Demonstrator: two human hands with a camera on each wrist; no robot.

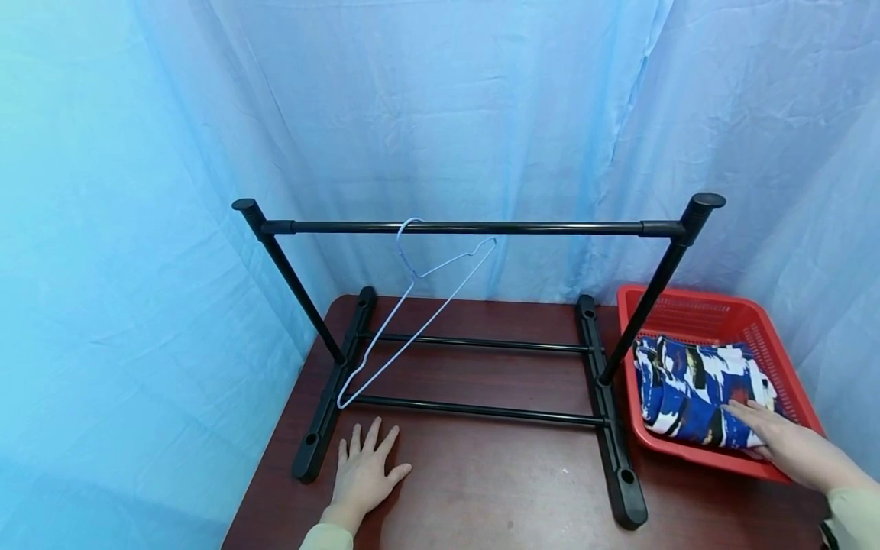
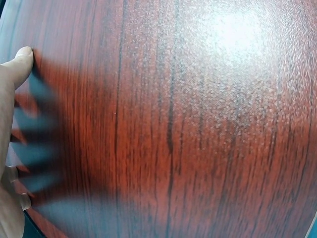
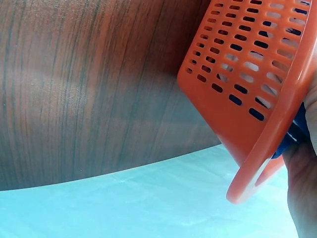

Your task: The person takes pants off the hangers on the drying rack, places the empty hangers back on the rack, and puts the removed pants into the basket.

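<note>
A folded cloth (image 1: 694, 382) with a blue, white and black pattern lies in the red plastic basket (image 1: 791, 367) at the right. My right hand (image 1: 777, 439) reaches over the basket's near rim and grips the cloth's near right edge, fingers on top and thumb lower. In the right wrist view, a bit of blue cloth (image 3: 280, 148) shows between thumb and fingers beside the rim. My left hand (image 1: 363, 472) rests on the table with its fingers spread, just in front of the rack's left foot; in the left wrist view its thumb (image 2: 24, 57) shows at the edge.
A black rack (image 1: 481, 228) stands on the dark red wood-grain table (image 1: 481, 473). From its top bar, left of the middle, hangs a pale wire hanger (image 1: 402, 302) with nothing on it. The basket sits just beyond the rack's right foot (image 1: 612, 451). Light blue curtains surround the table.
</note>
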